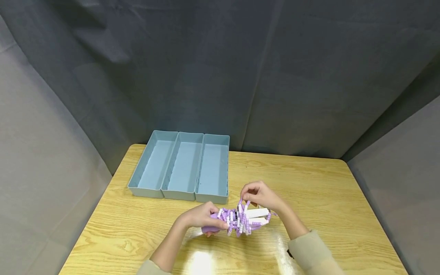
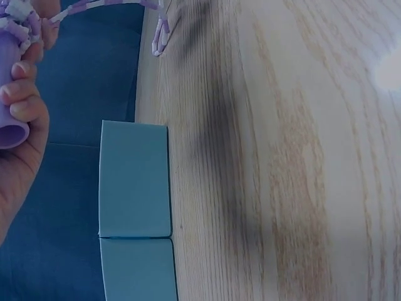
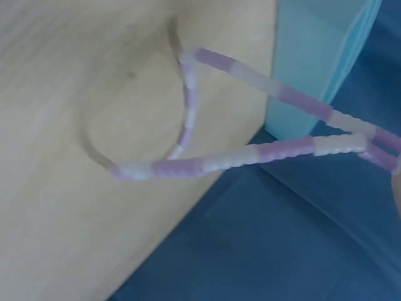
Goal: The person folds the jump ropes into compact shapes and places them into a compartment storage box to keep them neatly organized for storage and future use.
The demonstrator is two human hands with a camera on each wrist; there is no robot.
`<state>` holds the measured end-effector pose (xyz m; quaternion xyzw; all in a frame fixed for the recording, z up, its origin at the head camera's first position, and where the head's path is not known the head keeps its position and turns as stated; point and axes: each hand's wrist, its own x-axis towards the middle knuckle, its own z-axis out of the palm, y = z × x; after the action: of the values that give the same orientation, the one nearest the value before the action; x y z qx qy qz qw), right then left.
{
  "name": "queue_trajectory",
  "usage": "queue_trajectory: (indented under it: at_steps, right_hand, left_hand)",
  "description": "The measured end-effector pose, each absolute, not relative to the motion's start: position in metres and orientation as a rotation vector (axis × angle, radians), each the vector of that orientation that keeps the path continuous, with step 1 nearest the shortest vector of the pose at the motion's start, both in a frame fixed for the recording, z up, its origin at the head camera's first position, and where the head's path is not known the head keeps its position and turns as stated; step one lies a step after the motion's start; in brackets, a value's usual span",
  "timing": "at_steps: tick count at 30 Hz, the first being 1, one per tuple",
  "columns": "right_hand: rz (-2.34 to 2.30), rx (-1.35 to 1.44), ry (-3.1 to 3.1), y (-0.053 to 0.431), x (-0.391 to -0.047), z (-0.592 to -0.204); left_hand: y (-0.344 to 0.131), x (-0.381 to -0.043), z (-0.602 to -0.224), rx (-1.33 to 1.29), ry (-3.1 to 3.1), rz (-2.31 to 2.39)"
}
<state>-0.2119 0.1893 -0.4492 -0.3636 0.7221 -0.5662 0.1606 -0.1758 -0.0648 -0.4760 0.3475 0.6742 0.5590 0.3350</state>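
A bundled beaded jump rope (image 1: 243, 220) with purple and white segments is between the two hands, over the table. My left hand (image 1: 200, 217) grips its purple handle (image 2: 7, 66), whose hollow end shows in the left wrist view. My right hand (image 1: 262, 194) pinches a strand near the top of the bundle. White bars (image 1: 258, 212) stick out of the coils on the right. In the right wrist view a loose loop of the rope (image 3: 235, 158) hangs out, with only a sliver of a finger at the right edge.
Three blue-grey trays (image 1: 178, 195) stand side by side at the table's back left, beyond the left hand. The wooden table (image 1: 309, 191) has dark curtains (image 1: 292, 95) behind it and lighter grey panels at both sides.
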Motion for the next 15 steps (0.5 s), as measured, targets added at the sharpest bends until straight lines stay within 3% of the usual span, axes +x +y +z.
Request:
queue_trajectory:
  at_steps: [10, 15]
  right_hand:
    - [-1.888, -0.871, 2.159, 0.175, -0.189, -0.461]
    - [-1.923, -0.542, 2.199, 0.168, -0.173, -0.456]
  left_hand:
    - [-0.065, -0.177, -0.476, 0.918, 1.728, 1.550]
    - [-0.065, -0.178, -0.477, 0.899, 1.729, 1.611]
